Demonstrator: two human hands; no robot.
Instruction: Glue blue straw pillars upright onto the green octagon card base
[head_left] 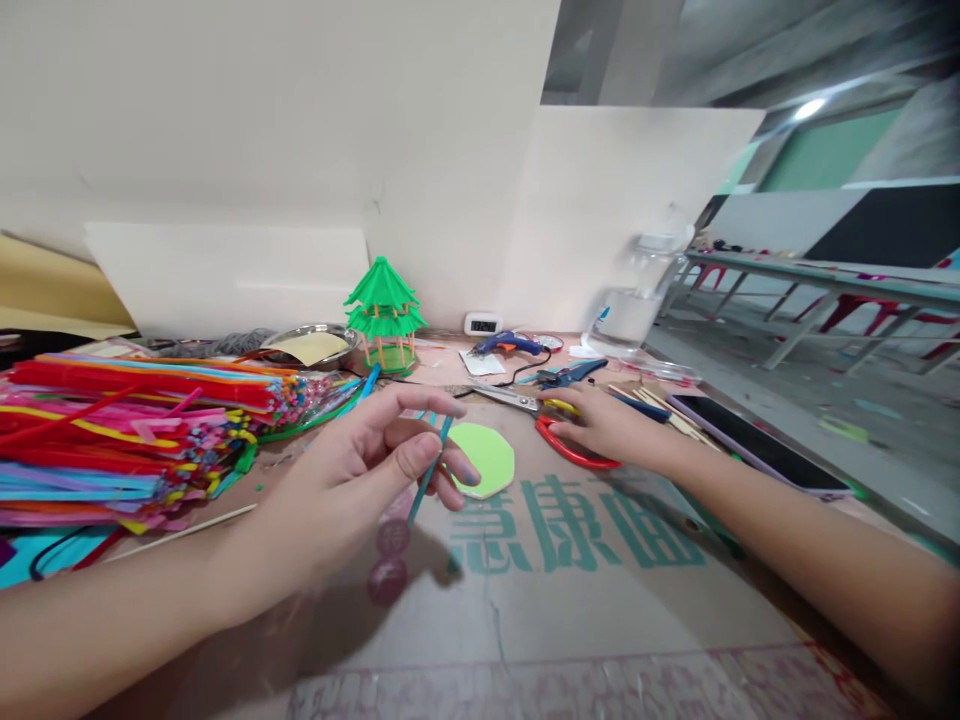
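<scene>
My left hand (375, 470) pinches a thin blue stick (429, 475) between thumb and fingers, held slanted above the cardboard. Just beyond it a light green octagon of paper (489, 458) lies flat. My right hand (611, 425) rests on the red-handled scissors (559, 430), its fingers curled over the handle loops. A green paper pagoda model (385, 312) stands upright at the back of the table.
A big heap of coloured sticks and straws (127, 430) fills the left. A blue glue gun (506, 345), a phone (757, 445), wooden sticks (660, 408), a plastic bottle (634, 295) and a metal dish (315, 345) lie around. The cardboard sheet (570, 600) covers the table.
</scene>
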